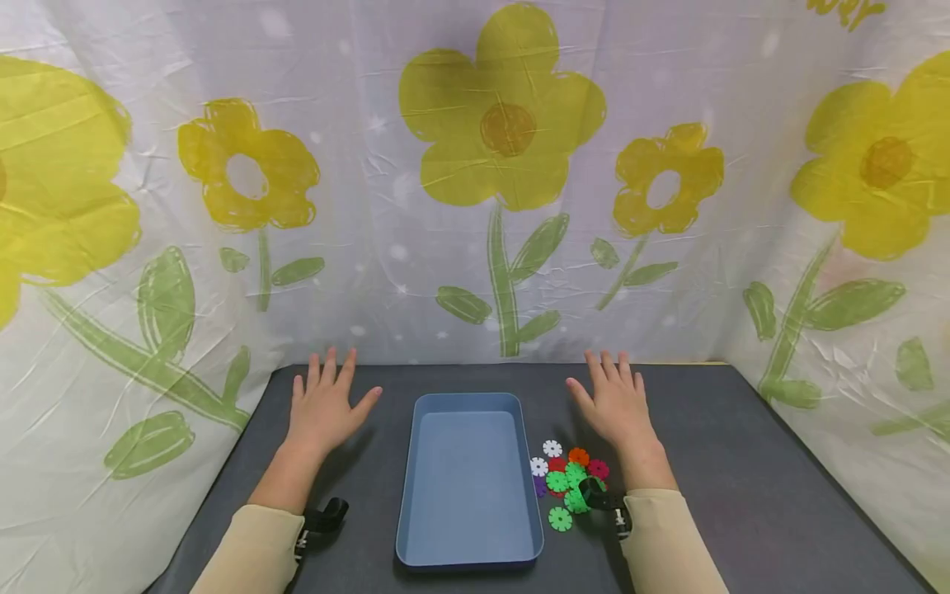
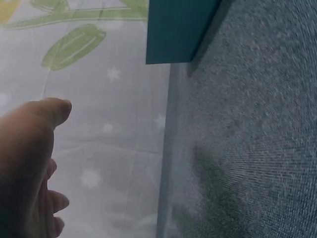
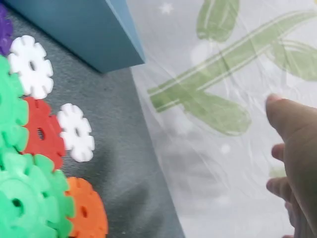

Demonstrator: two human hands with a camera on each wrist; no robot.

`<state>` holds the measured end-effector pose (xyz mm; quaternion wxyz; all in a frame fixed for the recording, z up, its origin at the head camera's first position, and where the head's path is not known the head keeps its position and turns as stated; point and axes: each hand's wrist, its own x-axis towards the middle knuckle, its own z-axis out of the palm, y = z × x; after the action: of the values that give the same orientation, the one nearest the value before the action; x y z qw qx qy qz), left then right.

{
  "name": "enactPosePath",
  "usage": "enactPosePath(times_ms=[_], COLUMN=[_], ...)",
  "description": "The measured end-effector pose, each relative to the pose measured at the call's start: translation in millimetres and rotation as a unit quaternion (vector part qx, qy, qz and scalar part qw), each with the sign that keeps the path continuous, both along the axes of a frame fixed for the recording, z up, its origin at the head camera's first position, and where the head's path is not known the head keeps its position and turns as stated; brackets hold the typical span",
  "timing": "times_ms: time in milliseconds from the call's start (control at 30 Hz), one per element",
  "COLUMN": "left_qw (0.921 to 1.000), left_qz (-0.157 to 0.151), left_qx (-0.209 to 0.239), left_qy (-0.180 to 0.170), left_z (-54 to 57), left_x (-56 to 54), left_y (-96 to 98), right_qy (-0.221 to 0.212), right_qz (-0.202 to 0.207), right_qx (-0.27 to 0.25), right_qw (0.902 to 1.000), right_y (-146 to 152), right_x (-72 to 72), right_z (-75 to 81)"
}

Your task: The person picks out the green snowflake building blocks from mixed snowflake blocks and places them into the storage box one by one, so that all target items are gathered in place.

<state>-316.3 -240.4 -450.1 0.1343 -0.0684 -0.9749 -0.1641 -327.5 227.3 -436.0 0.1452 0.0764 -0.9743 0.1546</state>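
My left hand (image 1: 324,408) is held over the dark table, left of a blue tray (image 1: 471,478), with its fingers spread and nothing in them. On the tray's other side my right hand (image 1: 614,404) spreads its fingers too, holding nothing. Nearest to it, between tray and right wrist, lies a loose pile of notched plastic discs, among them green (image 1: 560,519), white (image 1: 552,448), orange (image 1: 579,456), red and purple ones. In the right wrist view, a white disc (image 3: 76,133) and an orange disc (image 3: 87,207) lie beside the tray corner (image 3: 121,49). The right wrist strap partly covers the pile.
The dark table (image 1: 690,445) ends at the back against a hanging cloth (image 1: 371,289) printed with yellow flowers, which also runs along both sides. A black camera strap (image 1: 324,516) sits on the left wrist, another (image 1: 599,495) on the right.
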Motion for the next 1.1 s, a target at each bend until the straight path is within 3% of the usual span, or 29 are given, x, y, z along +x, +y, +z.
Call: enactPosePath(times_ms=[233,400,567,800,1000,1100], left_qw=[0.9969,0.9865,0.9669,0.9308,0.8983,0.8871], left_qz=[-0.037,-0.084,-0.134,-0.184,-0.247,-0.269], left_qx=[0.063,0.129,0.199,0.285,0.312,0.31], left_qy=[-0.026,-0.055,-0.088,-0.136,-0.187,-0.211], left_z=[0.1,-3.6,-7.0,-15.0,-25.6,-28.8], left_x=[1.2,5.5,8.6,6.7,4.3,4.4], left_y=[1.5,4.6,11.1,18.8,21.6,21.2], right_qy=[-0.011,-0.022,-0.049,-0.084,-0.122,-0.131], right_qz=[0.027,0.071,0.127,0.14,0.154,0.171], right_qx=[-0.02,-0.058,-0.119,-0.169,-0.209,-0.22], right_qw=[0.9994,0.9955,0.9835,0.972,0.958,0.9514], right_y=[5.9,8.8,13.1,18.9,17.9,16.5], right_x=[3.3,5.8,9.0,11.4,12.4,14.8], right_z=[9.2,12.3,14.2,15.9,12.0,6.9])
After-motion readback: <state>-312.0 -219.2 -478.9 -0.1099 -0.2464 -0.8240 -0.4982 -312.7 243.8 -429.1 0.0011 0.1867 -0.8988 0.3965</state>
